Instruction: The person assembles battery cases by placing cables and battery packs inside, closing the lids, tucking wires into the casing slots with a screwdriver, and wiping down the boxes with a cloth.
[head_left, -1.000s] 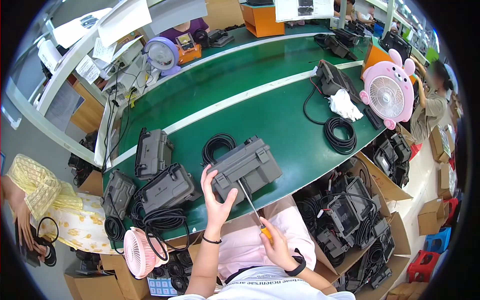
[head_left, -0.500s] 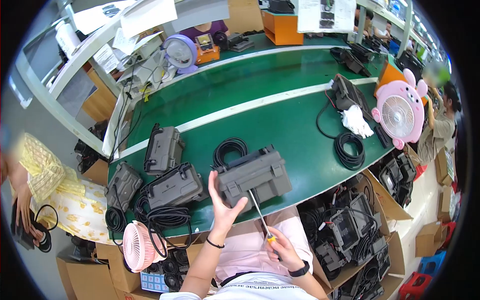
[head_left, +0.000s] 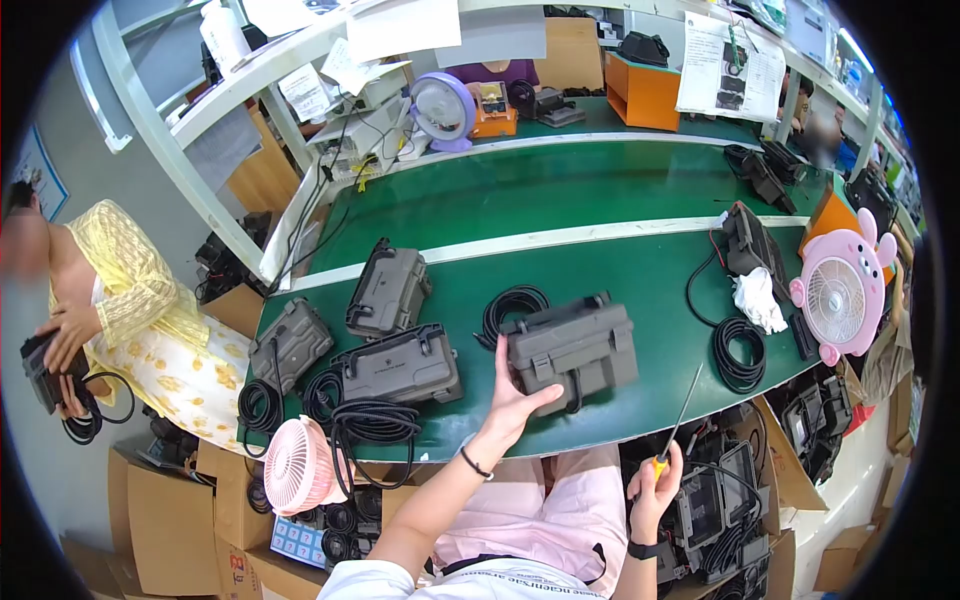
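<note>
A dark grey plastic case (head_left: 580, 345) with latches stands near the front edge of the green table, a black cable loop hanging at its front. My left hand (head_left: 512, 405) grips its left end, with the thumb across the lower front and the fingers along the side. In my right hand (head_left: 652, 492) is a screwdriver (head_left: 684, 412) with a yellow handle and a long thin shaft. Its tip points up and to the right, apart from the case. Behind the case lies a coiled black cable (head_left: 515, 305).
More grey cases (head_left: 400, 365) with coiled cables stand at the left, near a small pink fan (head_left: 297, 465). At the right are a white cloth (head_left: 760, 300), a cable coil (head_left: 738, 358) and a pink rabbit fan (head_left: 838, 290). A person (head_left: 140, 290) holds a case at the far left.
My right hand has drawn the screwdriver away from the case's front, down and to the right. The left hand stays on the case. The whole view has shifted.
</note>
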